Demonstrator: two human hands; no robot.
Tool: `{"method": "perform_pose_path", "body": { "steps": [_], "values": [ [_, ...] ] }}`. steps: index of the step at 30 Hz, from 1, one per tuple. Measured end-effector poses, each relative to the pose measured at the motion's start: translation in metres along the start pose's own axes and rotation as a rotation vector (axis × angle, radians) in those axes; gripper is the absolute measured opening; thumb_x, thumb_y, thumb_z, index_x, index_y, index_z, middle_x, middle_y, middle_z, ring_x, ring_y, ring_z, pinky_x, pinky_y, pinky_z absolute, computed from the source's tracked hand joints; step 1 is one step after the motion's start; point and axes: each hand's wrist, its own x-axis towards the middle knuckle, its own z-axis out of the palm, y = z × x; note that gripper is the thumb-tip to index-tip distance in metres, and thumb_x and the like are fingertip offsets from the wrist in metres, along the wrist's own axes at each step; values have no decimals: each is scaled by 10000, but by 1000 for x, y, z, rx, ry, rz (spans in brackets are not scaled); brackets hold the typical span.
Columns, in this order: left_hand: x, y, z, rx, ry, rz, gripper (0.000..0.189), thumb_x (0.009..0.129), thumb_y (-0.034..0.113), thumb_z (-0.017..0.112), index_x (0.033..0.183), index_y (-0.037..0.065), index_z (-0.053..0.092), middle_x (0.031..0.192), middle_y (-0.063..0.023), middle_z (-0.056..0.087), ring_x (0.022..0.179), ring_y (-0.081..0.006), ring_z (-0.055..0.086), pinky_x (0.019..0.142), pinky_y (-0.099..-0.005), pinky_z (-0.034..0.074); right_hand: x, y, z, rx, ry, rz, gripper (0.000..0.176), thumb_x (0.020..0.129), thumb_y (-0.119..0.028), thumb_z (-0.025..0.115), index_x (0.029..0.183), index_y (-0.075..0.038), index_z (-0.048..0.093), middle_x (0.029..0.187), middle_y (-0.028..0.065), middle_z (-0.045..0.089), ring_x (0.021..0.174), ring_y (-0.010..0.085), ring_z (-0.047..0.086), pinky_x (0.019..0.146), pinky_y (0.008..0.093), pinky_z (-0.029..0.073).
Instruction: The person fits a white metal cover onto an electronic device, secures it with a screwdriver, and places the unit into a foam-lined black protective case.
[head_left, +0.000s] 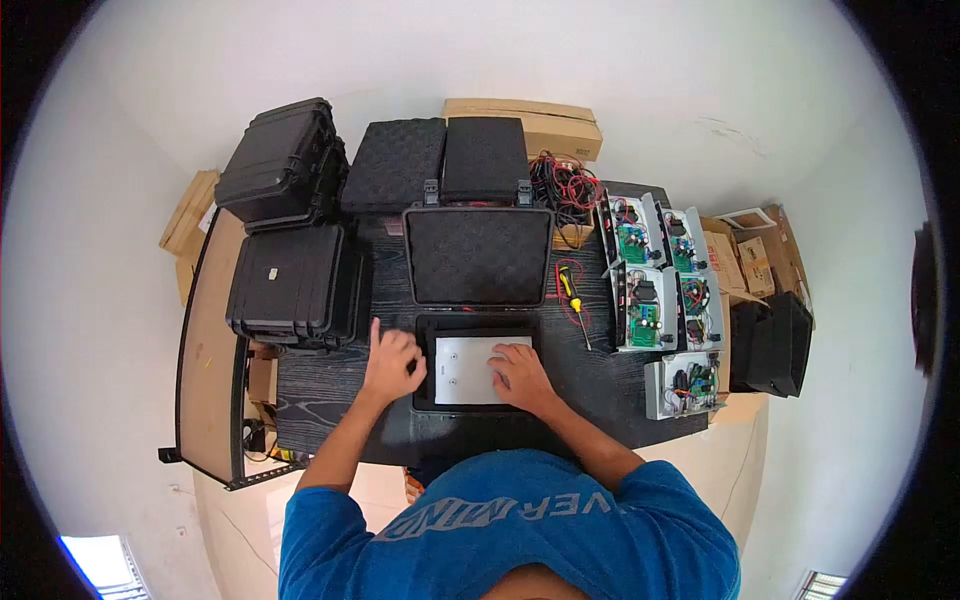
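Note:
In front of me on the table lies a black hard case (478, 410), its foam-lined lid (480, 257) tipped back. A silver-white metal panel (462, 372) with a few round fittings at its left side sits within the case. My right hand (522, 376) rests over the panel's right part, fingers bent and apart, gripping nothing. By the case's left rim is my left hand (394, 366). One of its fingers points away from me while the others curl loosely, with nothing seen in them.
A yellow-black screwdriver (571, 292) lies right of the lid. Farther right stand several metal housings with green circuit boards (640, 322). Stacked black cases (290, 285) fill the left side. Foam pieces (395, 165), red and black cables (568, 190) and a cardboard box (525, 122) are at the back.

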Motion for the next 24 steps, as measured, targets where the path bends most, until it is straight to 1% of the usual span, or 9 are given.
{"method": "perform_pose_path", "body": {
  "steps": [3,7,9,13,15,17,18,21,24],
  "values": [
    [-14,9,-8,-54,-143,178,118,815,217,764,833,108,721,988,-45,682,1038,-255,649,1268,-674,239,-1,4,3,-40,6,-1,238,865,-159,709,1093,-92,719,1198,88,700,1141,307,638,1030,488,447],
    [-24,23,3,-99,-144,200,191,820,255,762,946,112,751,1040,-44,697,1081,-246,654,1268,-664,258,2,8,2,-50,6,-2,205,851,-127,719,1055,-108,734,1117,67,732,1089,275,657,1032,473,453],
    [-27,27,11,-104,-140,189,283,825,273,764,1061,117,751,1149,-42,699,1165,-256,636,1261,-666,255,12,11,-10,-20,37,-19,171,852,-100,718,1022,-94,738,1082,81,744,1073,286,673,1010,461,475],
    [-21,33,17,-123,-130,136,362,843,291,769,1163,123,739,1298,-50,676,1266,-281,588,1253,-662,245,66,41,-63,74,546,57,120,859,11,688,956,-41,735,1013,138,758,946,355,720,872,441,565],
    [-16,32,19,-135,-96,103,370,849,301,771,1169,120,735,1330,-54,671,1277,-292,582,1252,-663,242,93,68,-95,69,690,171,94,920,-29,678,995,-19,734,991,152,747,911,318,729,831,399,570],
    [-10,32,19,-144,-85,74,394,855,304,770,1198,117,725,1358,-66,661,1297,-313,568,1252,-665,241,115,93,-126,106,682,323,122,939,-18,679,1050,-4,729,970,124,731,828,210,700,769,329,556],
    [-8,32,19,-148,-79,58,406,858,305,770,1213,115,720,1372,-72,655,1307,-324,561,1251,-666,240,127,112,-132,155,746,270,172,941,-15,674,1107,-9,718,965,103,719,790,186,667,747,321,550],
    [-9,32,27,-163,-49,14,423,863,310,760,1230,106,710,1389,-86,643,1338,-339,542,1233,-679,257,152,181,-148,-79,714,344,247,943,-89,718,1179,-14,716,1034,101,738,851,177,694,797,330,562],
    [-9,32,25,-147,-42,-47,446,869,314,755,1258,103,698,1395,-96,634,1343,-347,535,1224,-675,260,175,236,-151,181,717,573,457,947,-196,751,1351,-16,637,1175,108,723,1026,181,669,846,351,557]
  ]
}}
